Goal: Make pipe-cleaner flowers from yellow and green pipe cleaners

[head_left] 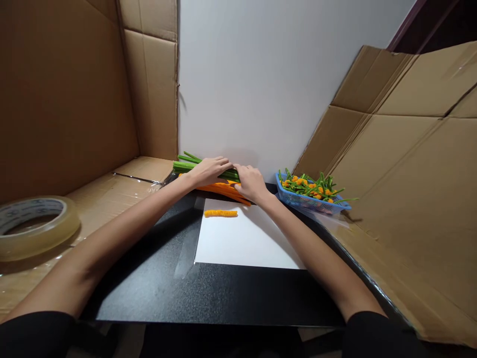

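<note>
A bundle of green pipe cleaners (182, 167) lies at the back of the black table, against the pale wall. My left hand (210, 170) rests over the middle of it, fingers closed around the stems. At the bundle's right end, my right hand (251, 183) has its fingers curled onto the green stems; its fingertips are partly hidden. Just in front and below lie orange pipe cleaners (223, 191), partly covered by my hands. A short, tightly coiled orange pipe cleaner piece (220, 213) sits apart from both hands on a white sheet of paper (246, 243).
A blue basket (294, 199) at the back right holds several green and orange pipe cleaner pieces. A large roll of clear tape (67, 226) lies on cardboard at the left. Cardboard walls (152, 89) stand on both sides. The black table's front edge (216, 322) is close to my body.
</note>
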Demonstrator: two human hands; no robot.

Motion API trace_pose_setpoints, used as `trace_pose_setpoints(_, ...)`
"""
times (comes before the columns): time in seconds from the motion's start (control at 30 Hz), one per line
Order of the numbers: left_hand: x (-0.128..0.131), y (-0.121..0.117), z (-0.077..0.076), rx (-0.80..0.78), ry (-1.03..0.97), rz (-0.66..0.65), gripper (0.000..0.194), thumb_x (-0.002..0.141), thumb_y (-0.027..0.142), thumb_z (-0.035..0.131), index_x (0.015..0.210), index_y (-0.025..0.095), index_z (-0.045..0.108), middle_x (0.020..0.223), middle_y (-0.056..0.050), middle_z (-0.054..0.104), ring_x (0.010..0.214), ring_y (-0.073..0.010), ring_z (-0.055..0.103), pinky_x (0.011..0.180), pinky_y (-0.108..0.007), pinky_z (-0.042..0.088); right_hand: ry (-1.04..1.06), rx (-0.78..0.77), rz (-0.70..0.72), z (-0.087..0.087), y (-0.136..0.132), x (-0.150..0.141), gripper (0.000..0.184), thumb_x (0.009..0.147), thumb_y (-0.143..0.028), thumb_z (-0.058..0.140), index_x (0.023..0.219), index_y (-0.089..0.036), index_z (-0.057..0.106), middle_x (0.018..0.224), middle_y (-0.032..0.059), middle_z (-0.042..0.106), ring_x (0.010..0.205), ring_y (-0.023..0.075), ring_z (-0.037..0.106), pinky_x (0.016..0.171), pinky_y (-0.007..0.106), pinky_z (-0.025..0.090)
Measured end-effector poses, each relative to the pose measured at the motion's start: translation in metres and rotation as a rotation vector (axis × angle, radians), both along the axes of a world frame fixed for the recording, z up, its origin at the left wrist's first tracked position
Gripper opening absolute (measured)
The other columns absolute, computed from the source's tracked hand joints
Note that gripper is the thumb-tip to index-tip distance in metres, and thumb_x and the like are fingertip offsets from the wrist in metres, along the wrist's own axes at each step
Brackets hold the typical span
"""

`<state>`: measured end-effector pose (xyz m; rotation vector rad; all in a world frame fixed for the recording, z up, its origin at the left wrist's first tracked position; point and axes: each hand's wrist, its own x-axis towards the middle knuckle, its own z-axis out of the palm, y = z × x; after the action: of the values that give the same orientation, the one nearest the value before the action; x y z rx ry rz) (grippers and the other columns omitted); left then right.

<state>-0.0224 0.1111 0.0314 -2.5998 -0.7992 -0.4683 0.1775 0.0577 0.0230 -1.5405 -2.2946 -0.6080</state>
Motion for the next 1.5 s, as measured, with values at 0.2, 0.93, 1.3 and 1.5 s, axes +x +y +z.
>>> trace_pose_setpoints(0.2,0.006,-0.010,0.009,0.051,-0.010,-0.101,0.034,0.107,0.035,0.037,0.122,0.020,0.064,0.122,-0.011,0.066,0.108,-0.0213,0.059,0.090,-0.032,0.045,0.092,-0.221,-0.127,0.007,0.012,0.018,0.025,0.087,-0.030,0.055,0.109,-0.022,0.064,0.102,0.0085,0.076,0.088,0.0266,0.068,0.063,0.029,0.037)
trace_pose_setpoints(0.93,0.027,-0.029,0.022,0.005,-0.135,-0.048,0.018,0.092,0.017,0.056,0.098,0.017,0.074,0.097,-0.007,0.074,0.090,-0.0205,0.067,0.069,-0.028,0.044,0.104,-0.254,-0.092,0.025,0.005,0.037,0.030,0.080,-0.037,0.071,0.106,-0.022,0.073,0.096,0.0059,0.077,0.083,0.0214,0.066,0.059,0.027,0.030)
trace_pose_setpoints(1.3,0.026,-0.030,0.030,-0.121,-0.279,-0.012,0.018,0.083,0.013,0.059,0.085,0.020,0.075,0.093,-0.003,0.076,0.081,-0.0176,0.067,0.064,-0.025,0.040,0.115,-0.279,-0.081,0.026,0.006,0.037,0.032,0.080,-0.040,0.070,0.107,-0.022,0.074,0.097,0.0052,0.077,0.085,0.0211,0.066,0.058,0.026,0.031)
trace_pose_setpoints(1.5,0.029,-0.033,0.030,-0.078,-0.302,-0.012,0.020,0.083,0.013,0.057,0.083,0.020,0.076,0.091,-0.003,0.076,0.078,-0.0181,0.066,0.062,-0.027,0.040,0.109,-0.288,-0.106,0.027,0.005,0.036,0.032,0.080,-0.042,0.069,0.105,-0.023,0.074,0.096,0.0061,0.077,0.085,0.0227,0.067,0.058,0.027,0.031)
